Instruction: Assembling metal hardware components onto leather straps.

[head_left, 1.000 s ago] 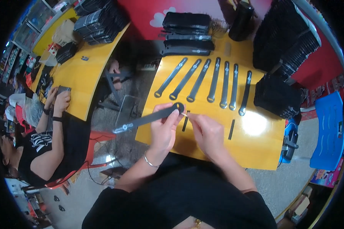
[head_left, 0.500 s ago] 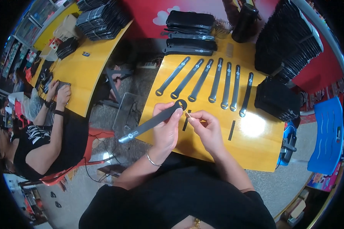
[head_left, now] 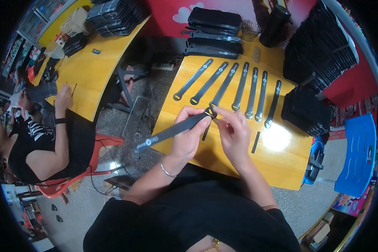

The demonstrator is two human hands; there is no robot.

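My left hand [head_left: 185, 140] is closed around a flat black strap [head_left: 167, 133] with pale print near its lower-left tip. The strap's rounded, slotted end sticks out past my left thumb. My right hand [head_left: 235, 136] is closed at that slot, its index finger stretched over the rounded end. A small, thin tan piece [head_left: 214, 118] shows at the right fingertips; its exact kind is too small to make out. Beyond my hands, several similar straps [head_left: 240, 86] lie fanned in a row on the yellow table [head_left: 185, 161].
Two short black strips [head_left: 255, 143] lie on the table. Bundled black straps [head_left: 213, 44] are stacked at the back, with taller stacks [head_left: 319, 46] at right. A black cylinder [head_left: 275, 26] stands behind. Leftward, a person [head_left: 46, 147] sits at another yellow table [head_left: 107, 63].
My right hand has moved up to the strap's slotted end, its index finger now over it. The strap has shifted slightly right. At left, the other person's hands have moved apart.
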